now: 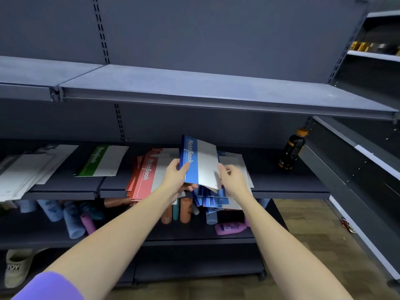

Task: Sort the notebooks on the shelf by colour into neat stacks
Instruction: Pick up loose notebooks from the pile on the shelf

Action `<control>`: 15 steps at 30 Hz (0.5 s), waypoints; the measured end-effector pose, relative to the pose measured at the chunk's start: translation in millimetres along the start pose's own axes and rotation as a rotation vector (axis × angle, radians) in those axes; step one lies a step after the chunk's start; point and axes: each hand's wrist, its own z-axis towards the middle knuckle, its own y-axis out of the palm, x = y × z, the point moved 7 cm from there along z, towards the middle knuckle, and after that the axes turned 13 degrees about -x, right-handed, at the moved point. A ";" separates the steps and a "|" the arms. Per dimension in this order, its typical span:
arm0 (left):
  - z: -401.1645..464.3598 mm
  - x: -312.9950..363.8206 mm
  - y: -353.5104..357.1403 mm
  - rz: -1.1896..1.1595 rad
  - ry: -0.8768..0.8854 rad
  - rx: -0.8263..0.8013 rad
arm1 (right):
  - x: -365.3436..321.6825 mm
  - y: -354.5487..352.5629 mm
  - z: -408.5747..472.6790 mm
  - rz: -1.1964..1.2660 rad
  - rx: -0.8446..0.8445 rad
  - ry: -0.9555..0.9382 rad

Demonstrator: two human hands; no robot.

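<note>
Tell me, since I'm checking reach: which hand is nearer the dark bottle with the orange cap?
Right. The right hand is left of the dark orange-capped bottle; the left hand is farther left across the blue notebook.

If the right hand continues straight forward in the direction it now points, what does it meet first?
Most likely the blue notebook, whose edge the right hand already pinches; beyond it the shelf's back panel, though depth is unclear.

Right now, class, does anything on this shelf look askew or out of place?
Yes. The blue notebooks under the held blue notebook are fanned out and overhang the shelf edge. The red stack is skewed too. A dark bottle stands alone among the stationery.
</note>
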 end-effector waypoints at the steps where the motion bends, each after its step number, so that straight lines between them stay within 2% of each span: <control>1: 1.9 -0.2 4.4 -0.008 -0.001 -0.001 | -1.2 0.1 -2.1 0.030 -0.007 0.011; 5: 9.7 -2.8 16.5 0.045 -0.012 -0.016 | 18.6 -12.8 -4.1 0.384 0.034 0.117; 7: 11.5 -4.6 21.5 0.093 -0.033 -0.033 | 22.9 -18.7 -3.1 0.425 0.030 0.128; 10: 11.3 -5.0 30.8 0.213 -0.051 -0.016 | 29.5 -30.5 1.5 0.389 0.082 0.120; 15: 15.9 -4.5 30.8 0.364 -0.050 0.096 | 50.6 -62.0 6.1 0.099 0.242 0.158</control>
